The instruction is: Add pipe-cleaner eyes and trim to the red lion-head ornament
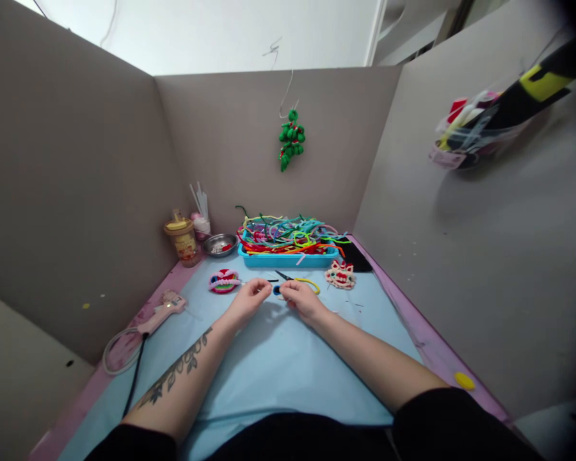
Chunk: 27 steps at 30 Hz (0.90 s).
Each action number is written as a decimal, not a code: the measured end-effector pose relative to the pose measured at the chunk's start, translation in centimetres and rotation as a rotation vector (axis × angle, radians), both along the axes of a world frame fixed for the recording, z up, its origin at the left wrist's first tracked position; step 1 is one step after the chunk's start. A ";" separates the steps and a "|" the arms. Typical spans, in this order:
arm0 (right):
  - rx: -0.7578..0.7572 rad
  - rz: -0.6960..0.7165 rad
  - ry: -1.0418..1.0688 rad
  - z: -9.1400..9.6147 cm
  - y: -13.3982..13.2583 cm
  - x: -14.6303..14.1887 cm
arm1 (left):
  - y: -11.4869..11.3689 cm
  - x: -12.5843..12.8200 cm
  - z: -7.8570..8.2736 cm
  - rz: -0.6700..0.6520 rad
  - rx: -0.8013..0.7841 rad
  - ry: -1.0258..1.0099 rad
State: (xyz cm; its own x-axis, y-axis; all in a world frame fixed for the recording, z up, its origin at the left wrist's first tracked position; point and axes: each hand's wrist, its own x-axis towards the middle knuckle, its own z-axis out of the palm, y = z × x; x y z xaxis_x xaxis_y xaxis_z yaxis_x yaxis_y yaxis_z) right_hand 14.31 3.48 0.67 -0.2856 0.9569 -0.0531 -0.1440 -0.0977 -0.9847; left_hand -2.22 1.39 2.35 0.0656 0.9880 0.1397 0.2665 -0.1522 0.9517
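Observation:
Both my hands rest on a light blue mat (269, 365), fingertips nearly touching. My left hand (250, 298) is closed in a pinch on a small dark blue piece (276, 290) that sits between the two hands. My right hand (301, 299) is also curled, fingers pinched near that same piece. Just beyond my right hand lie scissors (284, 276) and a yellow pipe-cleaner loop (310, 282).
A blue tray (288, 259) heaped with coloured pipe cleaners stands at the back. A pink-green woven piece (223, 281) lies left, a red-white one (340, 274) right. A glue gun (162, 312), a metal bowl (219, 244) and a jar (184, 240) sit at left. Cardboard walls surround the mat; a green ornament (292, 139) hangs behind.

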 end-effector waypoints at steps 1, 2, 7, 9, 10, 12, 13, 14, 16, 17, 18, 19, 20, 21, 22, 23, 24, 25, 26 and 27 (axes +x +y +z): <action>-0.002 -0.008 0.012 -0.1 0.1 0.1 | 0.3 -0.8 0.4 0.083 0.078 0.052; 0.001 -0.018 0.021 -0.1 0.2 0.2 | 0.5 -1.9 1.0 0.203 0.157 0.110; 0.040 -0.014 -0.027 -0.6 0.5 0.3 | 0.9 -9.7 3.4 0.742 0.176 0.572; 0.071 0.050 -0.060 -0.6 0.6 -0.3 | 0.9 -12.1 3.3 0.742 -0.110 0.648; 0.093 0.094 -0.072 -0.4 0.7 -0.9 | 1.0 -12.9 3.0 0.711 -0.201 0.637; 0.135 0.200 -0.086 0.0 1.1 -2.4 | 1.4 -13.8 2.1 0.680 -0.246 0.601; 0.147 0.252 -0.092 0.2 1.4 -3.4 | 1.7 -14.0 1.5 0.669 -0.244 0.570; 0.159 0.291 -0.092 0.3 1.7 -4.4 | 2.0 -14.1 1.0 0.666 -0.236 0.532; 0.217 0.306 -0.109 0.4 2.4 -6.5 | 2.6 -14.1 0.1 0.668 -0.224 0.450; 0.247 0.288 -0.127 0.3 2.6 -7.5 | 2.9 -14.0 -0.3 0.672 -0.218 0.411; 0.269 0.270 -0.145 0.1 2.9 -8.4 | 3.2 -14.0 -0.5 0.678 -0.212 0.373; 0.281 0.254 -0.152 -0.2 3.1 -9.1 | 3.4 -14.0 -0.7 0.681 -0.205 0.334; 0.287 0.242 -0.153 -0.5 3.2 -9.7 | 3.7 -13.9 -0.8 0.683 -0.198 0.293; 0.290 0.232 -0.150 -0.8 3.3 -10.1 | 3.9 -13.8 -0.9 0.683 -0.191 0.249; 0.289 0.224 -0.142 -1.2 3.4 -10.3 | 4.1 -13.7 -1.0 0.679 -0.186 0.205; 0.287 0.215 -0.134 -1.4 3.4 -10.4 | 4.2 -13.5 -1.0 0.671 -0.182 0.158; 0.285 0.205 -0.125 -1.6 3.5 -10.3 | 4.3 -13.3 -1.0 0.661 -0.181 0.114; 0.282 0.196 -0.113 -1.8 3.5 -10.2 | 4.3 -12.9 -1.0 0.648 -0.178 0.077; 0.279 0.190 -0.100 -1.8 3.4 -10.0 | 4.2 -12.5 -0.9 0.623 -0.175 0.020; 0.275 0.186 -0.085 -1.8 3.4 -9.7 | 4.1 -12.1 -0.9 0.589 -0.169 -0.057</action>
